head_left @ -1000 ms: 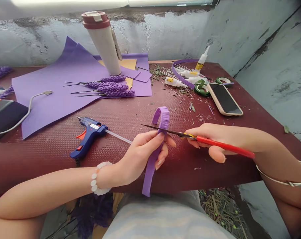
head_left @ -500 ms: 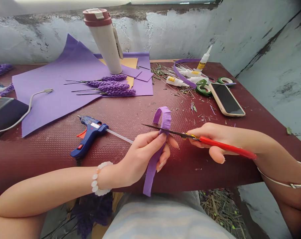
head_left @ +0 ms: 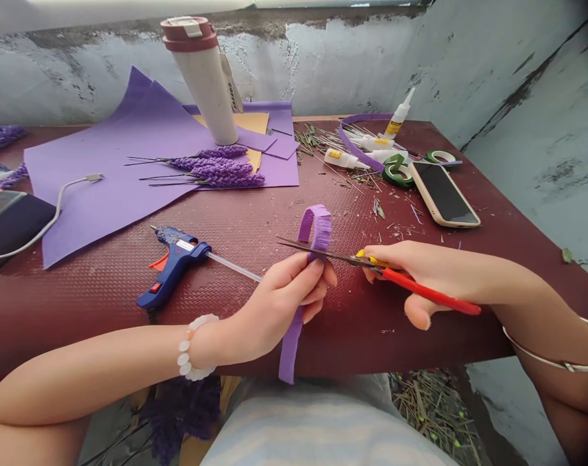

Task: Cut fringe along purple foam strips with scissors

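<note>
Head view: my left hand (head_left: pixel 279 301) pinches a soft purple fringed foam strip (head_left: pixel 290 346) between thumb and fingers, its loop curling up above them, its tail hanging down toward me. My right hand (head_left: pixel 420 272) grips red-handled steel scissors (head_left: pixel 430 291), blades lying across the strip just above my left fingers. Hands apart, linked only through blades and strip. Strip looks light and floppy, best held close to the blades. A blue hot glue gun (head_left: pixel 175 268) lies beyond my left hand on a dark red table (head_left: pixel 372 340).
</note>
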`<move>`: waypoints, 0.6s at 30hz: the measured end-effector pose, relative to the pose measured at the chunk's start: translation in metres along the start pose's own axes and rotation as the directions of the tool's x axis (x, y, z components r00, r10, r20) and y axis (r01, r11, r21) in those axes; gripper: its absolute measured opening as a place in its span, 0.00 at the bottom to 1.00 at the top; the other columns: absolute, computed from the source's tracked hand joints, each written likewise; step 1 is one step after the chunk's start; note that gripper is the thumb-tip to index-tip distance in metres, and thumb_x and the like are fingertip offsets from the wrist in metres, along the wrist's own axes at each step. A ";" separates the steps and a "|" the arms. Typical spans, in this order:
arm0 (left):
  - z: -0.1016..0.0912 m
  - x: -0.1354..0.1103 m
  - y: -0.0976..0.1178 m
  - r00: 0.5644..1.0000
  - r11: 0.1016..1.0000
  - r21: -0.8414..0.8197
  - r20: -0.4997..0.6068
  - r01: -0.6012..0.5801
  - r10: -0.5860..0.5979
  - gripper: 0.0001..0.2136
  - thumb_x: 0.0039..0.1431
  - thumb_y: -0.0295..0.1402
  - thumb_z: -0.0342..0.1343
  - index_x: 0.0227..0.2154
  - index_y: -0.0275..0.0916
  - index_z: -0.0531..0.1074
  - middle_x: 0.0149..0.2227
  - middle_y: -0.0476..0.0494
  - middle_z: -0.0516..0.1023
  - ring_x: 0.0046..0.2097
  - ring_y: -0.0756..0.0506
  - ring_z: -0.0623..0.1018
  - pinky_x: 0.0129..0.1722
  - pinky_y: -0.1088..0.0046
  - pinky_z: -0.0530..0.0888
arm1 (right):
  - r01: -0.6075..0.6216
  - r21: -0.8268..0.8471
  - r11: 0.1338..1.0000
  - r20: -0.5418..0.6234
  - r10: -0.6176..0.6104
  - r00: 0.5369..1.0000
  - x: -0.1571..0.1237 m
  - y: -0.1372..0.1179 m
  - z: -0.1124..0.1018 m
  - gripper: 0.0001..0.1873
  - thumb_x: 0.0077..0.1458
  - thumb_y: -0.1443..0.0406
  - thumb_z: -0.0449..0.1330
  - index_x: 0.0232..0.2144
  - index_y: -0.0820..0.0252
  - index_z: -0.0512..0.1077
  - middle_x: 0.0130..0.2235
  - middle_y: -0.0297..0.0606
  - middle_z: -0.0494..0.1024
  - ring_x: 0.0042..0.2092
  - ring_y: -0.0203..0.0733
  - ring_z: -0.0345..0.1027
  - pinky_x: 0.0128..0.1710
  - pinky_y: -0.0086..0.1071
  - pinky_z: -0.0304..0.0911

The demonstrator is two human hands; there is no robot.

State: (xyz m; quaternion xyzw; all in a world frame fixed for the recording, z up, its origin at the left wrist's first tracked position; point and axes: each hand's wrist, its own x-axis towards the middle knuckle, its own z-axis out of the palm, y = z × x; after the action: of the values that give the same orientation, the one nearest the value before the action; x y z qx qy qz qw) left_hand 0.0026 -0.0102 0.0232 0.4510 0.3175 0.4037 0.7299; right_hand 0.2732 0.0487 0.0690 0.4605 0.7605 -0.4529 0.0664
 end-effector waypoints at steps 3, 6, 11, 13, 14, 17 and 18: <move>0.000 0.002 -0.002 0.997 1.000 -0.005 -0.075 -0.018 0.017 0.25 0.71 0.55 0.77 0.34 0.40 0.76 0.25 0.60 0.61 0.25 0.53 0.59 0.25 0.75 0.63 | -0.027 -0.088 0.996 -0.038 0.023 0.999 0.000 -0.006 0.002 0.33 0.41 0.47 0.82 0.39 0.45 0.68 0.31 0.26 0.78 0.34 0.54 0.75 0.34 0.41 0.63; 0.000 0.004 -0.003 0.987 0.998 -0.015 -0.146 -0.062 0.059 0.24 0.71 0.53 0.78 0.33 0.40 0.76 0.25 0.60 0.62 0.25 0.54 0.62 0.25 0.75 0.64 | -0.059 -0.140 0.988 -0.098 0.046 0.994 0.001 -0.008 0.004 0.35 0.40 0.42 0.82 0.39 0.45 0.68 0.35 0.31 0.83 0.37 0.60 0.80 0.36 0.44 0.67; 0.000 0.006 -0.003 0.975 0.996 0.000 -0.203 -0.088 0.086 0.26 0.70 0.55 0.79 0.33 0.41 0.75 0.24 0.59 0.64 0.24 0.54 0.62 0.25 0.75 0.64 | -0.042 -0.205 0.978 -0.177 0.005 0.984 0.003 -0.003 0.008 0.40 0.41 0.32 0.81 0.41 0.44 0.69 0.38 0.36 0.87 0.40 0.64 0.84 0.38 0.43 0.68; 0.000 0.007 -0.004 0.980 0.999 0.019 -0.194 -0.051 0.054 0.26 0.71 0.56 0.78 0.34 0.41 0.76 0.23 0.58 0.66 0.23 0.53 0.65 0.26 0.74 0.65 | -0.034 -0.212 0.977 -0.197 -0.009 0.980 0.004 -0.001 0.009 0.40 0.41 0.32 0.81 0.41 0.44 0.69 0.38 0.35 0.87 0.40 0.64 0.84 0.38 0.43 0.68; -0.001 0.007 -0.005 0.981 0.999 0.035 -0.190 -0.042 0.048 0.26 0.71 0.56 0.78 0.35 0.40 0.76 0.23 0.58 0.68 0.23 0.52 0.66 0.26 0.73 0.66 | -0.031 -0.211 0.977 -0.199 -0.012 0.980 0.004 0.000 0.010 0.40 0.42 0.32 0.81 0.42 0.44 0.69 0.38 0.36 0.87 0.40 0.64 0.84 0.39 0.43 0.68; -0.002 0.007 -0.006 0.982 0.994 0.105 -0.179 -0.043 0.061 0.24 0.73 0.55 0.76 0.36 0.39 0.78 0.23 0.56 0.72 0.23 0.51 0.69 0.27 0.72 0.68 | -0.025 -0.212 0.977 -0.202 -0.019 0.979 0.004 0.003 0.011 0.40 0.42 0.31 0.79 0.43 0.45 0.70 0.42 0.38 0.89 0.42 0.65 0.85 0.41 0.44 0.68; -0.002 0.007 -0.006 0.982 0.991 0.130 -0.176 -0.043 0.066 0.23 0.74 0.54 0.75 0.36 0.39 0.79 0.23 0.55 0.73 0.23 0.51 0.70 0.27 0.71 0.68 | -0.022 -0.217 0.976 -0.207 -0.024 0.978 0.003 0.003 0.011 0.40 0.42 0.31 0.79 0.43 0.45 0.70 0.44 0.39 0.90 0.44 0.67 0.86 0.42 0.45 0.69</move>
State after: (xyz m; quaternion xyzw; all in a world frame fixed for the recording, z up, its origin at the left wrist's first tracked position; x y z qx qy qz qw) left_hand 0.0060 -0.0045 0.0157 0.4662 0.3943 0.4419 0.6572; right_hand 0.2701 0.0434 0.0593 0.4949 0.8086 -0.3160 0.0363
